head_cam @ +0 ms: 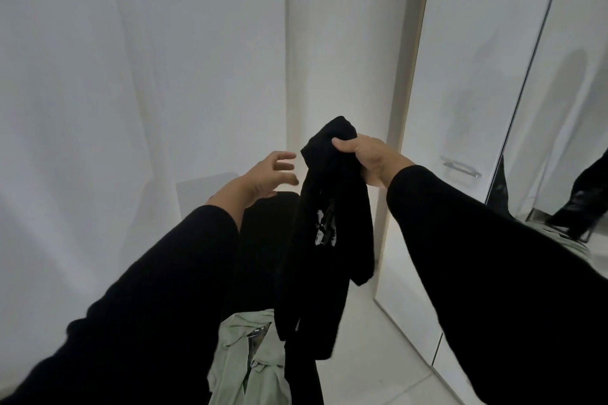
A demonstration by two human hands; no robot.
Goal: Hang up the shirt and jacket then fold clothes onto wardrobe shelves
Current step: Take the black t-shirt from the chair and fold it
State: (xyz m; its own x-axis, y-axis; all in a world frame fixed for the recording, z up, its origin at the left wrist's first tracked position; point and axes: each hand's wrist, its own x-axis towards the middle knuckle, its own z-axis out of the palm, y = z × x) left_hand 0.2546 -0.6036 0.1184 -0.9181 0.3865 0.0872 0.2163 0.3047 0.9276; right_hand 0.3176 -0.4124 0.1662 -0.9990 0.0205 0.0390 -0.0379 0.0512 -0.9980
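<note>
The right hand [365, 159] gripped a black garment [329, 223] by a bunched top end, thumb curled over the fabric and fingers wrapped behind it, held up in front of the white wardrobe door [460, 92]. The garment hung straight down from that grip, w/ a small white print [324, 227] showing approx. halfway down its front; its lower end dangled just above the floor tiles [378, 355]. Can't tell what kind of garment it was.

The left hand [266, 179] was just left of the garment, not touching it: fingers spread and slightly bent, palm toward the cloth, holding nothing. Both arms wore black sleeves [148, 289].

Below the garment and a bit left, a pale green shirt [243, 362] lay crumpled, w/ a collar or lapel fold visible; what it rested on couldn't be made out. A dark mass, prob. more black fabric, sat betw. the left sleeve and the hanging garment.

The wardrobe door stood right of the garment, w/ a metal handle [460, 169] roughly level w/ the right hand. Further right of the door was a mirror panel [566, 141], reflecting dark clothing and a bit of green at its lower edge. Left of the garment, a white curtain [115, 92] filled the bkgd, and a white wall strip [345, 43] ran up behind the garment's top.
</note>
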